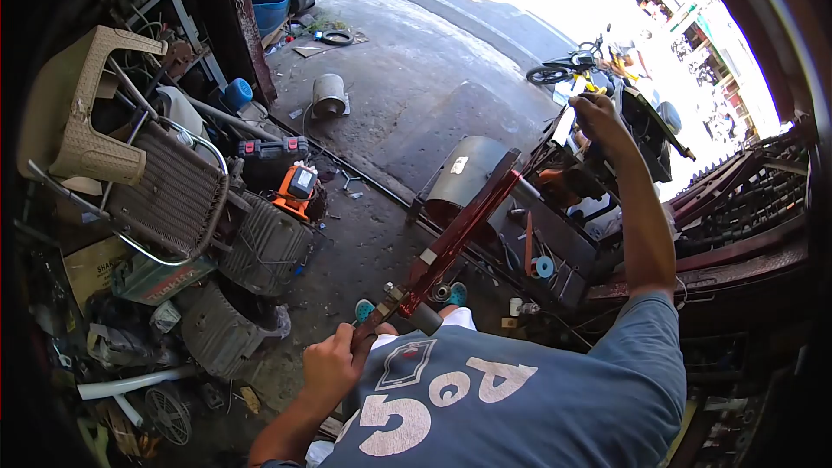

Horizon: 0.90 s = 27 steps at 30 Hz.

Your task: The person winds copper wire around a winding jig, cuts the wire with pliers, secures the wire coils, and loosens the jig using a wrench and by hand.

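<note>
My left hand point(331, 369) is closed around the near end of a long reddish-brown metal bar point(455, 238). The bar slants up and away to the right, with bolts and a short metal cylinder point(425, 319) at its lower part. My right hand point(598, 121) is raised with its fingers curled, over a cluttered metal stand beside a whitish strip point(564, 128). What it grips, if anything, I cannot make out. Just beyond the bar lies a large grey metal drum point(472, 175).
On the left are a woven chair point(165, 195), a beige plastic stool point(95, 121), an orange tool point(296, 191) and a green toolbox point(162, 276). A metal canister point(328, 95) stands on the concrete ahead. A motorcycle point(572, 65) is outside. A blue roll point(542, 267) lies right of the bar.
</note>
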Available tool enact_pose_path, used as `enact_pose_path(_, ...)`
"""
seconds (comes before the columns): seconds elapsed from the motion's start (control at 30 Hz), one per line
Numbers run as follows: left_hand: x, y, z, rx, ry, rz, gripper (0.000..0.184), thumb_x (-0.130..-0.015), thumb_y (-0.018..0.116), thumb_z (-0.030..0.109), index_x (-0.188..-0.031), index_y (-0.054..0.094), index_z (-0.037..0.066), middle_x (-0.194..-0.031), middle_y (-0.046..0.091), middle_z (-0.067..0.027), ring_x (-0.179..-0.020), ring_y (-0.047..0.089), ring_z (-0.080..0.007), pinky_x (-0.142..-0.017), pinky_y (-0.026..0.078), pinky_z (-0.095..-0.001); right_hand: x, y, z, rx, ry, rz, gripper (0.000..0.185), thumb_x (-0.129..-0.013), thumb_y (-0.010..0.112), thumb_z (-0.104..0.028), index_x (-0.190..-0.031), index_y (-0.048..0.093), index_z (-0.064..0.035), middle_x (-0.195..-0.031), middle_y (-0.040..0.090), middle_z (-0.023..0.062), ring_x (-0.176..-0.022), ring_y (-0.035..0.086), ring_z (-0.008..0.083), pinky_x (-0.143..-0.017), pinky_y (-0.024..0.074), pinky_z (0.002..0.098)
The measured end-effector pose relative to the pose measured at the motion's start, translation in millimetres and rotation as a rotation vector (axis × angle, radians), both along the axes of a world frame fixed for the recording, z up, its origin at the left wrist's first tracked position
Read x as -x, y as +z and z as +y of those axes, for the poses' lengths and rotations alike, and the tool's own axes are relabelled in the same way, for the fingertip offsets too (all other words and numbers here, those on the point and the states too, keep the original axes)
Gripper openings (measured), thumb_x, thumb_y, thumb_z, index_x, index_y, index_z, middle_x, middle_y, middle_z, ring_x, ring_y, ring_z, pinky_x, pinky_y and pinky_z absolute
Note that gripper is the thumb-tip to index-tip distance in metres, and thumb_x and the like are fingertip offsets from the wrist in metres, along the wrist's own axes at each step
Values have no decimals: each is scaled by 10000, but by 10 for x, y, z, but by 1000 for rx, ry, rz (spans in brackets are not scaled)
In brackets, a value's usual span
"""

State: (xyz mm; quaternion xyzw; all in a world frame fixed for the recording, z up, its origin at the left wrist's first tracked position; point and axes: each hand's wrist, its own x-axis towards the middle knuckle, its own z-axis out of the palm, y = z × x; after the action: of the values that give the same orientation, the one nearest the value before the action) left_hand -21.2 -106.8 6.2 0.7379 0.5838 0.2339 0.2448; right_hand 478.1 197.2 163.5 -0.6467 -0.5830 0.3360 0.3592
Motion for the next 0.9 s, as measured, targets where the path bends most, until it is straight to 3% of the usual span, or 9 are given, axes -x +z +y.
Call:
enact_pose_path(0.2,10,90,-32,33,18,-83,256,-941,735,256,-915,587,49,-637,641,-159,-576,683,-368,-504,495,-447,-277,-786,184,41,-28,247,290,-1015,629,-293,-777,558,-143,-591,439,-78,-451,362,46,-421,265,252)
enact_pose_path(0.4,-361,-106,389,-15,144,-240,271,-981,691,287,-921,588,43,-666,654,-211,-641,674,-455,-531,486,-511,1121,-3404,-710,418,-137,728,275,-993,519,-346,-1062,682,-135,-797,608,20,-649,573,152,-559,445,296)
enact_pose_path(0.43,-457,-259,541,14,166,-225,300,-992,672,318,-914,584,43,-679,659,-227,-662,669,-474,-544,485,-536,1948,-2621,-1217,477,-222,629,349,-1017,514,-374,-1114,687,-86,-941,682,48,-806,635,161,-637,511,328)
enact_pose_path(0.47,-531,-445,655,50,184,-207,331,-1004,654,350,-906,580,42,-692,663,-244,-683,665,-493,-556,485,-560,2171,-2796,-1562,419,42,975,330,-1041,526,-361,-1132,680,-85,-976,656,23,-869,600,132,-683,488,321)
enact_pose_path(0.53,-613,-755,846,48,227,-99,383,-1016,622,401,-898,575,40,-693,663,-255,-691,665,-499,-571,488,-579,2536,-3225,-1868,434,-59,741,311,-1065,526,-337,-1104,675,-66,-896,624,-2,-816,556,117,-689,459,307)
enact_pose_path(0.57,-648,-852,920,44,244,-51,410,-1023,607,426,-894,572,39,-694,663,-261,-695,666,-502,-578,490,-589,2504,-3472,-1914,356,194,668,319,-1084,505,-309,-1029,671,-42,-811,562,-19,-765,497,105,-676,432,296)
enact_pose_path(0.73,-708,-962,1061,92,263,6,459,-1032,563,484,-910,573,41,-700,667,-274,-714,666,-521,-599,495,-609,2713,-2994,-1969,141,327,230,386,-1083,495,-277,-941,642,51,-798,670,172,-726,591,226,-705,488,398)
enact_pose_path(0.83,-669,-925,1088,127,226,53,460,-1031,561,487,-924,579,41,-721,677,-278,-725,672,-520,-614,500,-611,2639,-2544,-1824,192,401,-4,377,-1024,524,-269,-896,665,57,-869,669,320,-836,677,482,-735,515,521)
enact_pose_path(0.9,-603,-931,1075,138,206,70,461,-1030,555,498,-932,575,48,-724,684,-272,-720,679,-513,-619,511,-610,2521,-2212,-1727,188,432,-38,357,-996,555,-275,-853,683,26,-769,672,261,-730,668,462,-693,534,513)
